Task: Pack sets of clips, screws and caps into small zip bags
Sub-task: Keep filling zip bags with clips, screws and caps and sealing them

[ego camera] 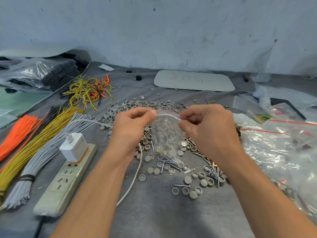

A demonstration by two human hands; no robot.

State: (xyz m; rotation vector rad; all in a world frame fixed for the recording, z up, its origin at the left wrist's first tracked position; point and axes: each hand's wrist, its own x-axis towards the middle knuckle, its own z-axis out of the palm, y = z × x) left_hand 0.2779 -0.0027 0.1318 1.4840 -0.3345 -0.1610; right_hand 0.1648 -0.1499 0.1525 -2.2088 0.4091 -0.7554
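Bag held between both hands, zip edge uppermost.
Found pinched at either end of zip edge by left hand and right hand; ran crosswise, neither hand nearer; hung partly filled over caps and screws.

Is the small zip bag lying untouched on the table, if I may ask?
No, the left hand and right hand both pinch the zip bag by its top edge.

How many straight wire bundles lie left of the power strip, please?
4: orange bundle outermost, then black bundle, yellow bundle, grey bundle beside the power strip; more may be hidden.
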